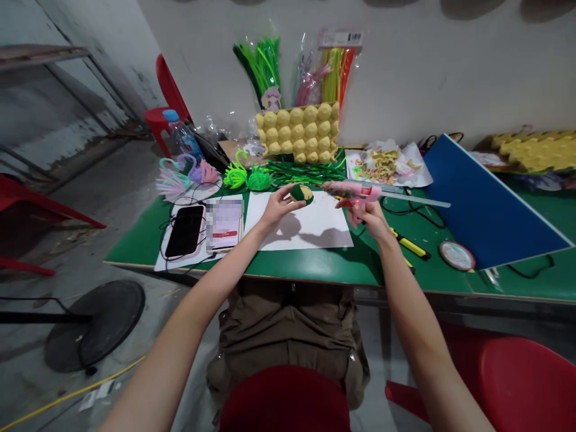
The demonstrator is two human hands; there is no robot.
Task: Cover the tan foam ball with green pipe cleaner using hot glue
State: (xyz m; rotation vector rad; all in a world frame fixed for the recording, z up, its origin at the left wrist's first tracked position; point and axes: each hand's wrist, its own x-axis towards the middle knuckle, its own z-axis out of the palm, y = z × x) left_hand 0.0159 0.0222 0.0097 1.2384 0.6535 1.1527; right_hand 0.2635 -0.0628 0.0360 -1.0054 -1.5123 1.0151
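Observation:
My left hand (pixel 278 205) holds a small round piece (pixel 301 193), yellow and partly wrapped in green, above a white sheet of paper (pixel 306 231). My right hand (pixel 369 213) grips a pink hot glue gun (pixel 357 193), its nozzle pointing left toward the round piece, a short gap away. Both hands hover over the green table (pixel 315 264).
A yellow egg tray (pixel 299 132) and packs of pipe cleaners (pixel 265 63) stand at the back. Pipe-cleaner figures (pixel 186 174) lie at the left, with a black phone (pixel 185 231) nearby. A blue board (pixel 486 204), a yellow cutter (pixel 410 245) and a tape roll (pixel 457 255) lie at the right. Red chairs stand around.

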